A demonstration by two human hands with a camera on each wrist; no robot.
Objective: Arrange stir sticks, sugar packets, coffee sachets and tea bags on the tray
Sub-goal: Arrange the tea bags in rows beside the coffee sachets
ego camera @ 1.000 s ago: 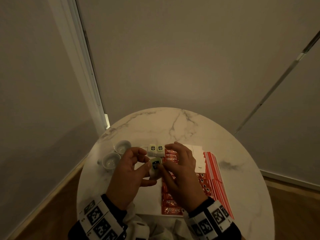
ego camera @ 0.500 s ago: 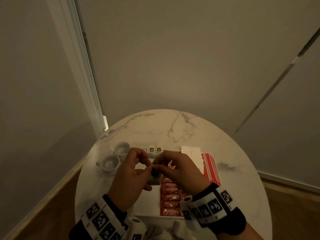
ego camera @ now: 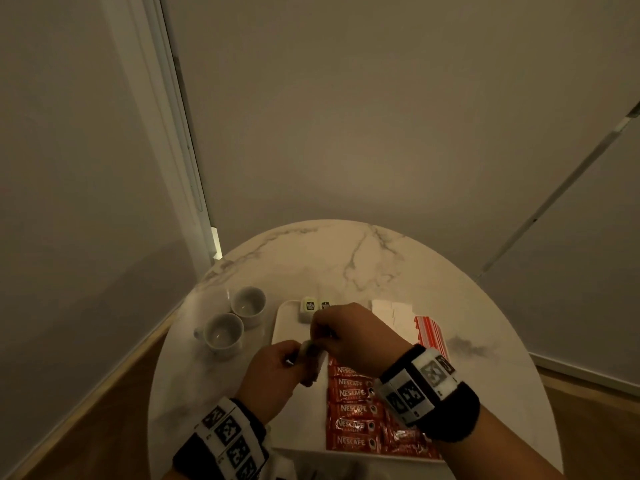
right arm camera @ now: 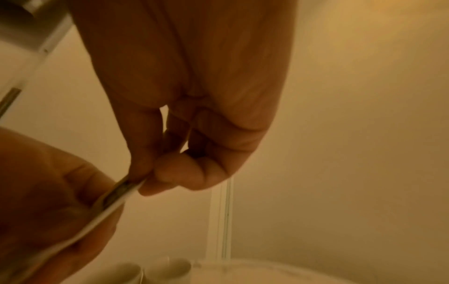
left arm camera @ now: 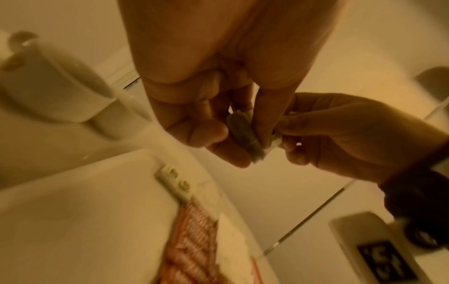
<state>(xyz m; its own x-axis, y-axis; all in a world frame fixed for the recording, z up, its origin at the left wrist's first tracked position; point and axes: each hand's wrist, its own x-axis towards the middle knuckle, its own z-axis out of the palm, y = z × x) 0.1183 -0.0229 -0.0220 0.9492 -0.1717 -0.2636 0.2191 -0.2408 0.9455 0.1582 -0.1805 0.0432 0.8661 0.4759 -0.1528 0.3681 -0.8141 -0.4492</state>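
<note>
Held tea bag (ego camera: 309, 351) mostly hidden behind fingers (ego camera: 320, 325).

Tea bag (ego camera: 309, 351): 1 flat pale sachet, held edge-on in the air above the tray, pinched between both hands. Tea bags (ego camera: 313, 307): 2 white-and-green sachets with dark labels stood side by side at the tray's far left corner. Coffee sachets (ego camera: 355, 408): red, printed NESCAFE, lay flat in a column down the tray's middle, overlapping. Sugar packets (ego camera: 394, 311): white, lay at the far right. Stir sticks (ego camera: 429, 332): red-and-white striped, lay along the right edge. Tray (ego camera: 287, 327): white, rectangular, sat on the table.
</note>
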